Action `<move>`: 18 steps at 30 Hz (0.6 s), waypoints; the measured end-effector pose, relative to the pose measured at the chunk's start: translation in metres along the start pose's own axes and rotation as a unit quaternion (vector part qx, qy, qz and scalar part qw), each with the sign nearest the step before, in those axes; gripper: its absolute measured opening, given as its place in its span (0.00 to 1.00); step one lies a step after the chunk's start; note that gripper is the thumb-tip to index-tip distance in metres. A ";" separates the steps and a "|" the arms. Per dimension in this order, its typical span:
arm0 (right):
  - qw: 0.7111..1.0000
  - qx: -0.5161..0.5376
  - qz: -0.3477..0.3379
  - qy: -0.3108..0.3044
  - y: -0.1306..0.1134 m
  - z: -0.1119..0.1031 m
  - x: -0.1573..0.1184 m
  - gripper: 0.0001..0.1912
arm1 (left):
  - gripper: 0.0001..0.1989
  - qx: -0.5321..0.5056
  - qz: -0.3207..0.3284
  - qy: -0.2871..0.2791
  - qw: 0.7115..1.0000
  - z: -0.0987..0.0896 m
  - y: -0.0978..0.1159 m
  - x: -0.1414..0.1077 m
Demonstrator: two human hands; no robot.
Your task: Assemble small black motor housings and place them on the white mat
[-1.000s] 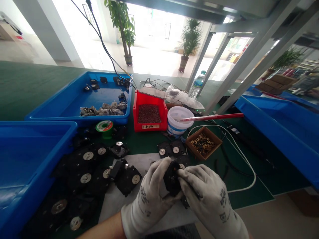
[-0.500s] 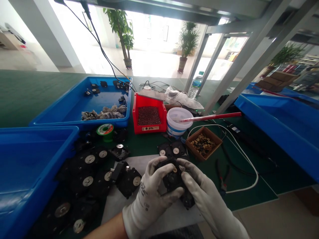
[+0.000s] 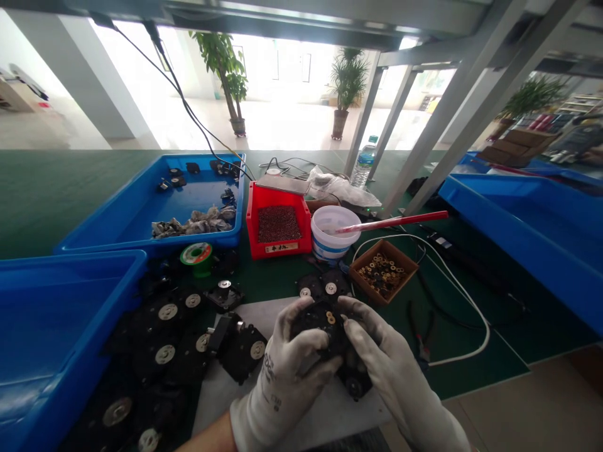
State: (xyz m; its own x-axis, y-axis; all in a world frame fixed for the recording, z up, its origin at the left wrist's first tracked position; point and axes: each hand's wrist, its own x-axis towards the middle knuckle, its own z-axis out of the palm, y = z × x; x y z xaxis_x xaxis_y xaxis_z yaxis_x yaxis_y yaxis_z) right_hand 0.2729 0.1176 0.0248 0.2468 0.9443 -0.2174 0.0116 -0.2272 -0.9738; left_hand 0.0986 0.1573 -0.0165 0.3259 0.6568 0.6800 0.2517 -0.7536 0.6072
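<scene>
While two gloved hands meet low over the desk [image 3: 475,376], step in hand: I'd call this close fitting work on one black part [image 3: 335,339], the action centred on its brass rings [image 3: 330,318].
Left hand [image 3: 301,351]: fingers curled round the part's left side, thumb along the near edge, and that looks like a firm hold from my end.
Right hand [image 3: 379,345]: index finger and thumb bent close to each other at the part's right side; whether they pinch anything small, I can't tell from here.
Where the black part is: between both hands, seemingly raised over the white sheet [image 3: 217,402], on the near side of two parts with silver discs [image 3: 330,289].
How it looks: dark all over, with what seem two little rings gleaming near the far edge, so close that I can't say if they touch; gloves hide much of its outline.
Below the right hand: another dark part [image 3: 355,384], half covered; joined to the held one or separate, I can't say.
Next move: to my eye it calls for a steady left grip and fine right fingertip work; a loose ring could slip.
Off to the right: a cardboard box [image 3: 401,287] of rings, then pliers [image 3: 423,347].
</scene>
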 end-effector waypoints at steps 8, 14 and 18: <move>0.999 -0.030 -0.038 -0.006 0.011 -0.002 0.000 0.30 | 0.02 0.073 0.012 -0.016 0.997 -0.003 -0.003 -0.004; 0.995 -0.066 -0.072 -0.013 0.015 0.003 -0.002 0.22 | 0.06 0.106 0.007 -0.022 0.994 -0.001 -0.008 -0.011; 0.987 -0.128 -0.087 -0.051 -0.003 -0.012 -0.004 0.20 | 0.05 0.070 0.014 -0.049 0.996 -0.003 -0.013 -0.013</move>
State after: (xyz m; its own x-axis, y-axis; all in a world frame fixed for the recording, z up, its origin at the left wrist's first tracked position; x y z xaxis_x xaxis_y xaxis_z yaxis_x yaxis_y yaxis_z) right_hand 0.2837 0.1115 0.0295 0.1215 0.9904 -0.0662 0.2927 -0.0995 -0.9510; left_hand 0.0879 0.1588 -0.0322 0.4202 0.6349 0.6484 0.3638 -0.7724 0.5206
